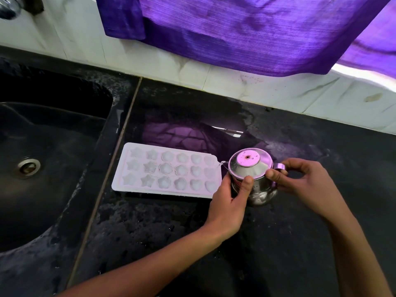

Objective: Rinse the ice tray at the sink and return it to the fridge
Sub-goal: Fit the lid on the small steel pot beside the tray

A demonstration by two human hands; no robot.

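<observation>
A white ice tray (pixel 167 170) with star, flower and heart moulds lies flat on the black counter (pixel 171 232), just right of the sink. To its right stands a small steel pot (pixel 255 179) with a lid on top. My left hand (pixel 229 200) grips the pot's left side, thumb up against the lid's rim. My right hand (pixel 304 181) holds the pot's right side near its handle, thumb on the lid's edge. Neither hand touches the tray.
A black sink (pixel 42 163) with a metal drain (pixel 29 167) fills the left. A purple curtain (pixel 246 31) hangs over the white tiled wall behind. A tap's end (pixel 10 7) shows at the top left corner. The counter looks wet.
</observation>
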